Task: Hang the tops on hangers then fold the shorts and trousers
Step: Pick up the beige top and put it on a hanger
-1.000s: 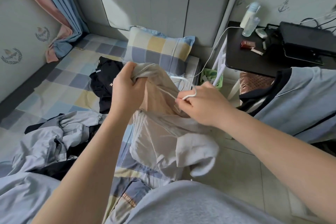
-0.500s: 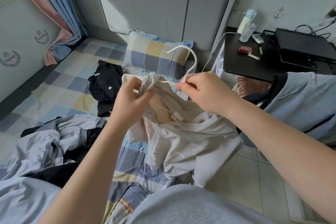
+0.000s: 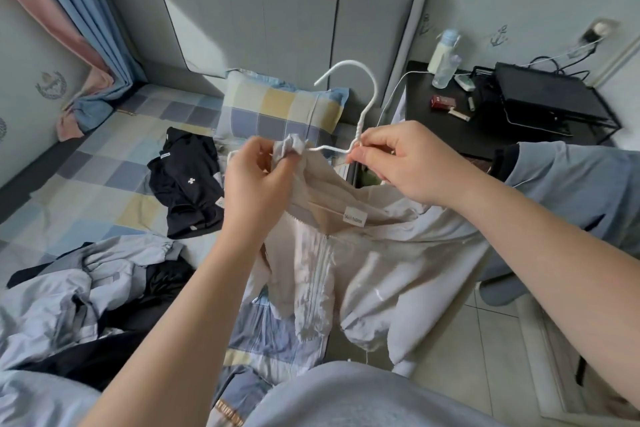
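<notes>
A pale beige zip jacket [image 3: 346, 253] hangs between my hands over the bed's edge. My left hand [image 3: 256, 184] grips a bunched part of its collar. My right hand [image 3: 398, 163] pinches the neck of a white hanger [image 3: 363, 107], whose hook stands up above the hands. The hanger's left arm runs into the jacket's collar opening; its right arm is hidden behind my right hand. A black garment [image 3: 187, 184] lies on the checked bedsheet [image 3: 104, 184]. A heap of grey-blue and black clothes [image 3: 79, 288] sits at the lower left.
A checked pillow [image 3: 277, 107] leans on the grey headboard. A black side table [image 3: 485, 128] at the right carries a bottle, a red box and a black device with cables. A blue-grey garment [image 3: 588, 191] hangs at the right. Tiled floor shows below it.
The hanger's hook has come up out of the jacket and now stands high above my hands. Both hands have lifted the jacket's collar and the fabric has spread out lower.
</notes>
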The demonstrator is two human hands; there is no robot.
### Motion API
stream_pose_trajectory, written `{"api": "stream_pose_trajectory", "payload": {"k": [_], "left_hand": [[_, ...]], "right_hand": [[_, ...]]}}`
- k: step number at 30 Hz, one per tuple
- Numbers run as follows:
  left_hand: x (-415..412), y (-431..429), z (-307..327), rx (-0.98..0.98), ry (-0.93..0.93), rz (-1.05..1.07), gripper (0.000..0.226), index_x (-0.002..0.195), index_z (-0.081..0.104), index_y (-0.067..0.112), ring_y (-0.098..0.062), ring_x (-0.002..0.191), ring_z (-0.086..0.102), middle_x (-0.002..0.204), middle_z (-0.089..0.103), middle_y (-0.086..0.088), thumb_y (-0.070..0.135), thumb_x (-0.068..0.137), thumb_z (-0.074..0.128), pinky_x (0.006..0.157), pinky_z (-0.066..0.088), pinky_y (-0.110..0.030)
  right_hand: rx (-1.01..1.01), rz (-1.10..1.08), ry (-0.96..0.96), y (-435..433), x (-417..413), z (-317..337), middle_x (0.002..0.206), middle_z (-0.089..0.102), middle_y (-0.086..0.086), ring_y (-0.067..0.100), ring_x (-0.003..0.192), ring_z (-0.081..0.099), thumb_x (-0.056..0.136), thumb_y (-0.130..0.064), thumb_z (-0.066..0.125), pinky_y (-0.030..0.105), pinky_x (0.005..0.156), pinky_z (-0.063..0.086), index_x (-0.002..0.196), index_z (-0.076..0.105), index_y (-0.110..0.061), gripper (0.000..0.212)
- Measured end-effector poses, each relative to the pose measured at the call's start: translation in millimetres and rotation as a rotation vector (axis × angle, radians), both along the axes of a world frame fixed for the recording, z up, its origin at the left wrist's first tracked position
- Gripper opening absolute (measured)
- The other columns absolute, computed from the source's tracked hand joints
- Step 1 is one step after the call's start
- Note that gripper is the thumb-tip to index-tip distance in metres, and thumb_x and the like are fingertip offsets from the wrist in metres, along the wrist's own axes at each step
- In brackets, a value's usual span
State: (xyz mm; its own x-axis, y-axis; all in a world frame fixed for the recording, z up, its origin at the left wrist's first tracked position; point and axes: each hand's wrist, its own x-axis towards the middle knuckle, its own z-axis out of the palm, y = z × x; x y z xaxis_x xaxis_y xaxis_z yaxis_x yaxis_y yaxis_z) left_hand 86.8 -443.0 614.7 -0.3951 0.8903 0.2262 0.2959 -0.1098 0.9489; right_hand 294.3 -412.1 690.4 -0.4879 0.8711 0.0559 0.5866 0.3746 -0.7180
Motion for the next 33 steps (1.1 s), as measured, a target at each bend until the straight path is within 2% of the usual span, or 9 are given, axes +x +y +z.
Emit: {"api": "stream_pose_trajectory", "payload": {"k": [5,8,11,15,19,23,26,30,33], "left_hand": [[10,11,21,0.153,0.05,-0.11,0.017,0.081,0.058,0.022,-0.006,0.05,0.035,0.057,0.042,0.013,0.013,0.09,0.07,0.047,0.029,-0.021],[20,12,25,0.084,0.19,-0.415,0.01,0.082,0.07,0.024,-0.005,0.058,0.046,0.063,0.055,0.008,0.031,0.088,0.073,0.055,0.037,-0.019],[24,13,23,0.168,0.147,-0.296,0.025,0.083,0.074,0.022,-0.009,0.08,0.057,0.078,0.063,0.009,0.04,0.094,0.06,0.073,0.043,-0.028],[28,17,19,0.157,0.695,-0.3,0.041,0.106,0.069,0.023,-0.018,0.1,0.055,0.098,0.063,0.01,0.055,0.094,0.046,0.084,0.033,-0.03],[31,23,19,0.199,0.545,-0.378,0.023,0.09,0.07,0.018,-0.009,0.061,0.055,0.065,0.058,0.014,0.04,0.096,0.063,0.055,0.042,-0.03],[21,24,18,0.194,0.456,-0.274,0.012,0.084,0.066,0.032,-0.007,0.062,0.054,0.062,0.058,0.016,0.033,0.096,0.066,0.056,0.045,-0.032],[6,27,14,0.165,0.361,-0.227,0.012,0.084,0.066,0.035,-0.005,0.059,0.052,0.064,0.06,0.017,0.034,0.096,0.066,0.058,0.043,-0.03],[-8,29,12,0.17,0.394,-0.193,0.012,0.092,0.075,0.022,-0.002,0.061,0.05,0.063,0.06,0.016,0.028,0.097,0.065,0.059,0.043,-0.026],[-12,29,13,0.176,0.437,-0.2,0.012,0.092,0.075,0.021,0.004,0.065,0.051,0.068,0.058,0.03,0.023,0.098,0.064,0.062,0.035,-0.008]], "right_hand": [[0.019,-0.044,-0.04,-1,32,5,0.051,0.051,-0.011,0.006,0.046,0.04,0.098,-0.023,0.062,0.014,0.05,0.031,0.083,0.074,-0.024,0.02],[0.026,-0.061,0.007,0,45,7,0.053,0.053,-0.012,0.004,0.046,0.044,0.099,-0.022,0.062,0.011,0.052,0.033,0.084,0.075,-0.02,0.02],[0.009,-0.052,0.026,0,54,8,0.057,0.053,-0.004,0.004,0.05,0.042,0.099,-0.024,0.062,0.017,0.055,0.035,0.086,0.076,-0.022,0.02],[0.017,-0.022,0.102,1,61,9,0.058,0.05,0.003,0.012,0.052,0.04,0.1,-0.025,0.061,0.024,0.053,0.035,0.086,0.076,-0.023,0.021],[0.052,-0.069,0.092,6,70,1,0.071,0.064,0.005,0.013,0.06,0.054,0.097,-0.027,0.064,0.027,0.061,0.047,0.096,0.077,-0.026,0.013],[0.136,-0.201,0.041,6,107,-19,0.103,0.068,-0.013,0.003,0.099,0.064,0.089,-0.027,0.075,0.028,0.089,0.049,0.112,0.066,-0.039,0.028],[-0.055,-0.318,-0.015,1,138,-42,0.116,0.067,-0.016,0.002,0.11,0.062,0.086,-0.032,0.077,0.032,0.1,0.048,0.121,0.061,-0.037,0.04],[-0.133,-0.453,0.028,2,155,-71,0.099,0.074,0.014,0.036,0.102,0.068,0.092,-0.013,0.07,0.054,0.097,0.049,0.102,0.07,-0.009,0.011],[-0.108,-0.46,0.097,2,154,-72,0.084,0.074,0.009,0.024,0.084,0.07,0.092,-0.015,0.07,0.041,0.081,0.051,0.094,0.072,-0.01,0.005]]}}
